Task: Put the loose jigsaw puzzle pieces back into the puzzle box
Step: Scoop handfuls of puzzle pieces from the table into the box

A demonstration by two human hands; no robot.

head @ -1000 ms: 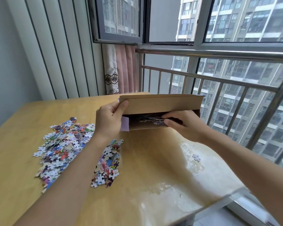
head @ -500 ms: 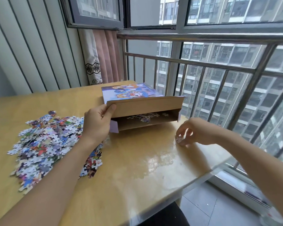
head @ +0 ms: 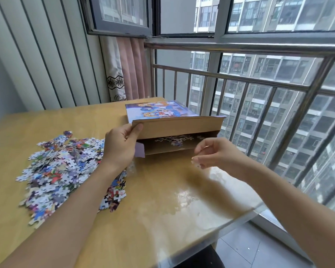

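The left hand (head: 120,146) grips the raised flap of the puzzle box (head: 179,128), which lies on the wooden surface (head: 162,200) with pieces inside. The right hand (head: 219,154) pinches a single piece (head: 196,163) just before the opening. A loose pile (head: 62,171) lies left.

Glossy yellow wooden table (head: 162,200)
Colourful heap of loose jigsaw pieces (head: 60,171) is spread left; open cardboard puzzle box (head: 174,128) is laid behind.
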